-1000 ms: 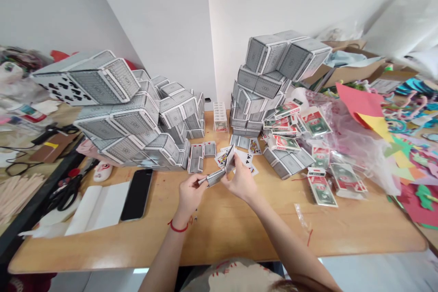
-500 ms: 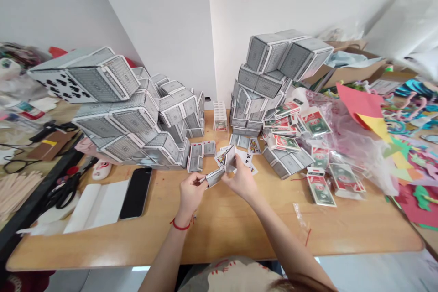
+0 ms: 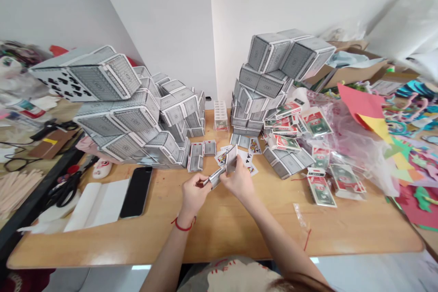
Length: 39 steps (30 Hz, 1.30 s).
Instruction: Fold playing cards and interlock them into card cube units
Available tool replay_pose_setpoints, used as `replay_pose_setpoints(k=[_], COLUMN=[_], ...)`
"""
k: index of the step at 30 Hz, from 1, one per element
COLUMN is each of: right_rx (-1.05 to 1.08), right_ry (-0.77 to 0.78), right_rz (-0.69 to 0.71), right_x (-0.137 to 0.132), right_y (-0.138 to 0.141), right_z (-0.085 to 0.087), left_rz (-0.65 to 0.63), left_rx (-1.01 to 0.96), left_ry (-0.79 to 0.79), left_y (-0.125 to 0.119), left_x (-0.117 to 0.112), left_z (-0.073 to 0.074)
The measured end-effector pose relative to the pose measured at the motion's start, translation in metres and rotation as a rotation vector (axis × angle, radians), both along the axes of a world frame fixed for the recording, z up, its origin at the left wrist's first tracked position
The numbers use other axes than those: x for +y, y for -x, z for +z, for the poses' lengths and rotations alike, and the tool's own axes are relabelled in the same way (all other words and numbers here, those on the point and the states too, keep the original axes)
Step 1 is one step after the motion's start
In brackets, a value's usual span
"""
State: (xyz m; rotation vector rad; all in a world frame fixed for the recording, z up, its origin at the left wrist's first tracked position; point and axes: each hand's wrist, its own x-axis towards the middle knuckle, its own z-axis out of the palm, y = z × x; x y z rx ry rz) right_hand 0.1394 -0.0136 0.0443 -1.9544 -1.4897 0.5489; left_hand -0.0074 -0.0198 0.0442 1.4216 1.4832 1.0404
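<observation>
My left hand (image 3: 195, 193) pinches a grey-backed playing card piece (image 3: 216, 176) by its near left end. In my right hand (image 3: 239, 180) is another grey-backed playing card piece (image 3: 232, 157), tilted up and held between thumb and fingers. The two pieces meet or nearly meet between my hands; whether they are joined I cannot tell. Loose face-up playing cards (image 3: 247, 157) lie on the table just behind my right hand. Small folded card pieces (image 3: 196, 157) rest a little behind my left hand.
Tall stacks of folded card blocks stand left (image 3: 130, 114) and right (image 3: 260, 82). Red-and-green card boxes (image 3: 320, 189) and plastic wrap (image 3: 362, 146) lie at right. A phone (image 3: 137, 191), white paper (image 3: 99, 205) and scissors (image 3: 68, 187) lie at left. A clear holder (image 3: 221, 116) stands at the back.
My left hand has shifted slightly right with its card piece, which is now tilted more steeply. My right hand has barely moved.
</observation>
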Motion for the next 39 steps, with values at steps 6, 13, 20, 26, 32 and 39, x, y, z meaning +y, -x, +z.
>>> replay_pose_setpoints(k=[6,13,20,26,32,39], right_rx=[-0.026,-0.079,-0.098,-0.075,-0.076,0.003], right_ry=[-0.012,-0.003,0.013,0.034,0.04,-0.02], right_rz=[0.034,0.034,-0.01,-0.015,-0.027,-0.011], right_x=[0.002,0.005,0.002,0.003,0.002,0.003], right_y=[-0.006,-0.007,-0.004,-0.005,-0.005,-0.003], right_z=[0.005,0.008,0.008,0.009,0.007,0.002], left_rz=[-0.054,-0.05,-0.012,0.005,-0.001,0.002], left_rx=[0.011,0.007,0.003,0.041,0.032,0.027], left_ry=[-0.04,-0.027,-0.015,-0.025,-0.006,0.006], left_y=[0.005,0.004,-0.003,-0.002,-0.007,-0.005], left_x=[0.004,0.006,0.005,0.008,0.006,0.006], left_z=[0.003,0.004,0.005,0.001,0.003,0.0])
